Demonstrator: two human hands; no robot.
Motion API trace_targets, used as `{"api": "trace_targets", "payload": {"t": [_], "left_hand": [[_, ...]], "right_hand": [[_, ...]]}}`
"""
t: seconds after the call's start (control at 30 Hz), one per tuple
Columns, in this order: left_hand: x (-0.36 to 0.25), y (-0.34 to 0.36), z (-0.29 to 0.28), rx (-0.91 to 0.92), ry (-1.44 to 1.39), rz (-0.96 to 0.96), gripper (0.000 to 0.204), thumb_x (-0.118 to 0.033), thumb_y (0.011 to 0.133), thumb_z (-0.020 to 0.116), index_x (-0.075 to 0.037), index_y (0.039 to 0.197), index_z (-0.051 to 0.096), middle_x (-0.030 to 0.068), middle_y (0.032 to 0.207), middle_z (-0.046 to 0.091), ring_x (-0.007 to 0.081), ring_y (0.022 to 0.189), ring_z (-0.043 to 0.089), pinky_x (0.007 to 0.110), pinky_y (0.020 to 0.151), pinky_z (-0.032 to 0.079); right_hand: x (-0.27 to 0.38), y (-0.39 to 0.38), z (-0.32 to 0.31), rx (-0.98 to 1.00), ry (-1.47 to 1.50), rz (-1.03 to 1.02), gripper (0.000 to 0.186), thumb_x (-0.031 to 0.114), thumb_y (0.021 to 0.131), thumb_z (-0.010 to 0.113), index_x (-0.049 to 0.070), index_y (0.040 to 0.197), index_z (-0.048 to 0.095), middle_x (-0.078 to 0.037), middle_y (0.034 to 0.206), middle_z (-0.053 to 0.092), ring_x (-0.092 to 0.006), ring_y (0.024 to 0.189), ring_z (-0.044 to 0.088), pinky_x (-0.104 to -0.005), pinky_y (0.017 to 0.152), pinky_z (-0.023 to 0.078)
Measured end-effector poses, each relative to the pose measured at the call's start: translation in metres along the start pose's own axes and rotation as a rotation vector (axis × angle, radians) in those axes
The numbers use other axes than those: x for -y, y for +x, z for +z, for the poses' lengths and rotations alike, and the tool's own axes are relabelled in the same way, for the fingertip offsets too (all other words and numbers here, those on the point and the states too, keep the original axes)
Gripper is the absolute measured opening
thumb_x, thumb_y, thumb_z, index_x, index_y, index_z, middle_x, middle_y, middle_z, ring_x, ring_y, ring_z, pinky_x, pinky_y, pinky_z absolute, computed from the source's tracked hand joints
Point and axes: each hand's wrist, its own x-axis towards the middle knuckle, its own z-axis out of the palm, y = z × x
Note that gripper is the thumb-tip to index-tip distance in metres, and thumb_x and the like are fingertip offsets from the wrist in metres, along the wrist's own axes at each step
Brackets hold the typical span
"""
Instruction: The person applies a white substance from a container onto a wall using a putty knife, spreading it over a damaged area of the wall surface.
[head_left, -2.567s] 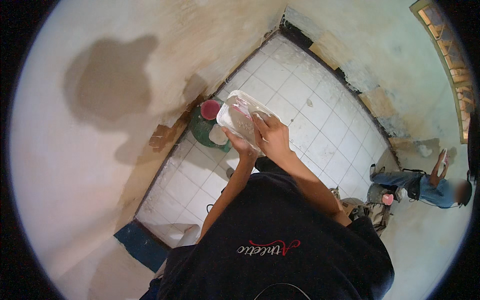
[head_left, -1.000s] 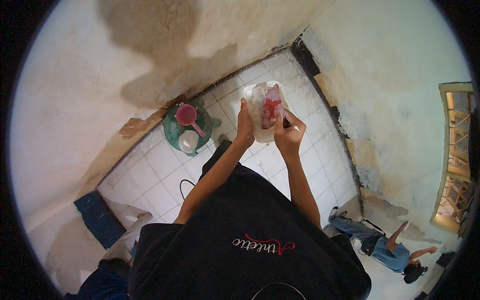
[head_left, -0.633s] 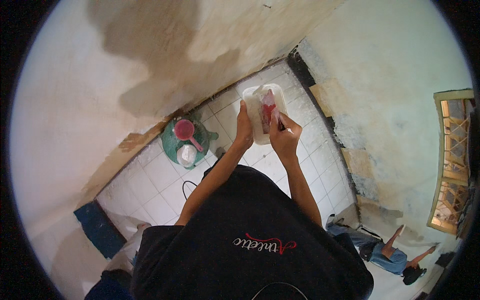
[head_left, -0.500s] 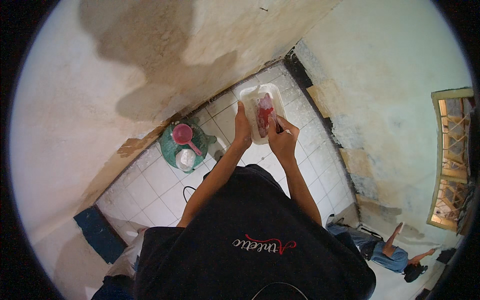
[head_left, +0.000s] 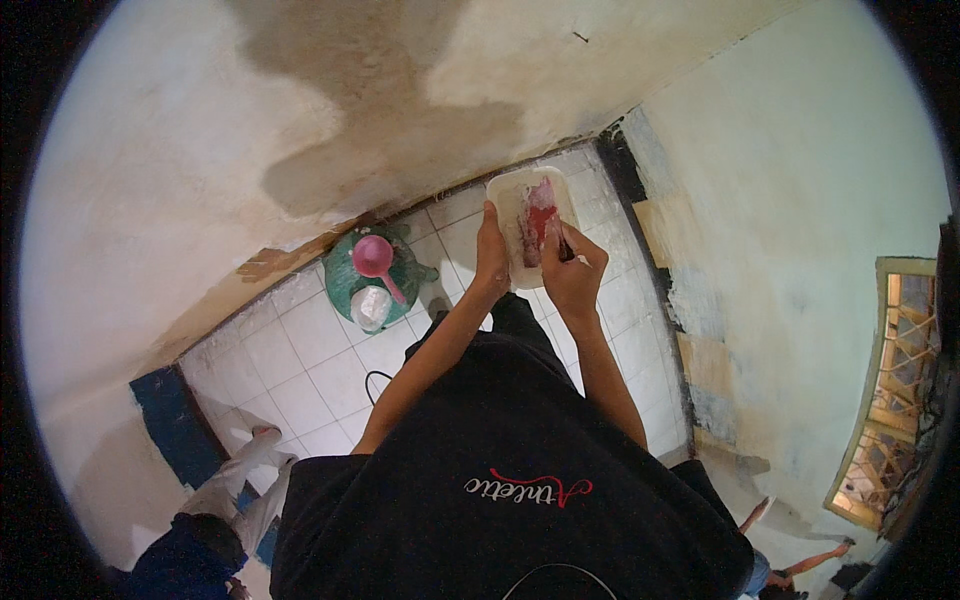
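Observation:
My left hand (head_left: 491,252) is closed on the left side of an off-white, rounded rectangular tray (head_left: 500,180), its thumb along the rim. My right hand (head_left: 574,278) grips the dark handle of a flat tool (head_left: 541,213) with a wide red blade, smeared with pale paste and lying over the tray's inside. Down on the floor to the left, a pink dipper (head_left: 372,256) and a white lumpy bundle (head_left: 370,308) rest on a green, crumpled object (head_left: 341,282).
Stained, patched walls (head_left: 760,200) border the tiled floor (head_left: 290,360). One person (head_left: 180,550) in dark blue is at lower left, another (head_left: 820,560) with raised arms at lower right. A grilled window (head_left: 885,390) is on the right; a dark cable loops near my left arm.
The tray has turned upright in view since the earliest frame, showing more red blade. The view has shifted; the left-hand person shows more, the right-hand one less.

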Motion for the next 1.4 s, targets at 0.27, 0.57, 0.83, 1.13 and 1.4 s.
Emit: {"api": "trace_targets", "payload": {"t": [0.27,0.57,0.83,1.13,1.4], "left_hand": [[-0.003,0.028,0.017,-0.009,0.003,0.039,0.073,-0.062,0.097,0.019,-0.005,0.138,0.041,0.015,0.125,0.058,0.0283,0.112,0.059,0.04,0.095,0.05],[0.012,0.065,0.045,-0.102,0.01,0.133,0.07,-0.059,0.098,0.021,-0.003,0.131,0.047,0.0154,0.117,0.061,0.0259,0.101,0.065,0.038,0.087,0.055],[0.037,0.103,0.066,-0.17,0.037,0.066,0.071,-0.06,0.098,0.024,-0.002,0.133,0.045,0.0149,0.119,0.06,0.0272,0.102,0.064,0.039,0.087,0.055],[0.063,0.136,0.097,-0.102,-0.004,0.111,0.071,-0.06,0.098,0.025,-0.002,0.133,0.044,0.0164,0.121,0.059,0.0277,0.106,0.062,0.04,0.088,0.054],[0.089,0.159,0.091,-0.102,-0.018,0.083,0.074,-0.064,0.096,0.023,-0.007,0.14,0.039,0.0154,0.132,0.053,0.0314,0.117,0.056,0.043,0.099,0.047]], "right_hand": [[-0.023,0.043,-0.017,0.072,-0.043,-0.064,0.01,0.002,0.087,0.061,-0.007,0.086,0.065,-0.005,0.066,0.06,-0.0058,0.062,0.049,-0.0246,0.054,0.042],[-0.041,0.089,-0.042,0.17,-0.128,-0.026,0.012,0.003,0.085,0.06,-0.005,0.078,0.058,-0.01,0.06,0.054,-0.0087,0.059,0.045,-0.027,0.053,0.041],[-0.079,0.12,-0.062,0.159,-0.012,-0.066,0.013,0.003,0.087,0.058,-0.004,0.076,0.056,-0.005,0.059,0.046,-0.0057,0.061,0.039,-0.0263,0.052,0.038],[-0.109,0.152,-0.095,0.212,0.036,-0.051,0.012,0.002,0.084,0.059,-0.004,0.075,0.055,-0.005,0.058,0.046,-0.0054,0.061,0.039,-0.0256,0.051,0.036],[-0.131,0.167,-0.104,0.254,0.038,-0.081,0.012,0.002,0.084,0.06,-0.005,0.076,0.056,-0.007,0.057,0.048,-0.0076,0.059,0.041,-0.0284,0.052,0.038]]}}
